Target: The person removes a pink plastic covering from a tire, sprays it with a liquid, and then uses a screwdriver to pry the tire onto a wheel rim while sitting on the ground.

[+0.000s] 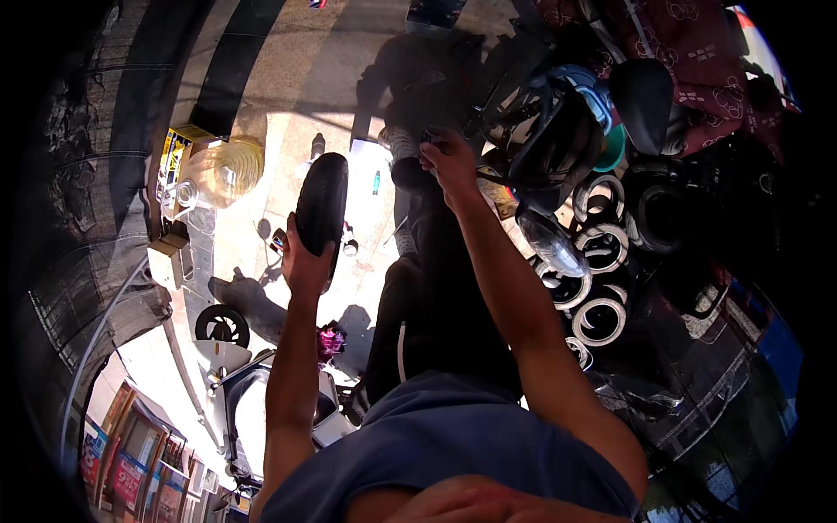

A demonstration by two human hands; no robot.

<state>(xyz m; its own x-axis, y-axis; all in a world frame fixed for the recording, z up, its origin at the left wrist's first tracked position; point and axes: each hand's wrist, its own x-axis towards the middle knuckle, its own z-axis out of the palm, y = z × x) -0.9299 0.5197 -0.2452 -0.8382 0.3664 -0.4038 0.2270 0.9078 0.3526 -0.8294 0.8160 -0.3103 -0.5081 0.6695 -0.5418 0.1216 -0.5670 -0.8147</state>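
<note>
My left hand point(305, 266) grips the lower part of a black tyre point(323, 200), which is held upright and seen nearly edge-on above the floor. The far side of the tyre and some of my fingers are hidden. To the right, my right hand point(449, 164) is raised over the shaded ground with its fingers closed together. A small dark thing seems to be at its fingertips, too unclear to name. Between the hands, a small teal bottle point(377, 183) is on a pale sheet point(368, 164) on the floor.
Several tyres point(600, 321) are piled at the right, below a dark motorbike seat point(643, 100) and a green basin point(613, 148). A clear yellowish coil point(234, 170) sits at the left. A small wheel point(222, 325) and a pink object point(331, 342) lie lower left, near a parked scooter point(248, 410).
</note>
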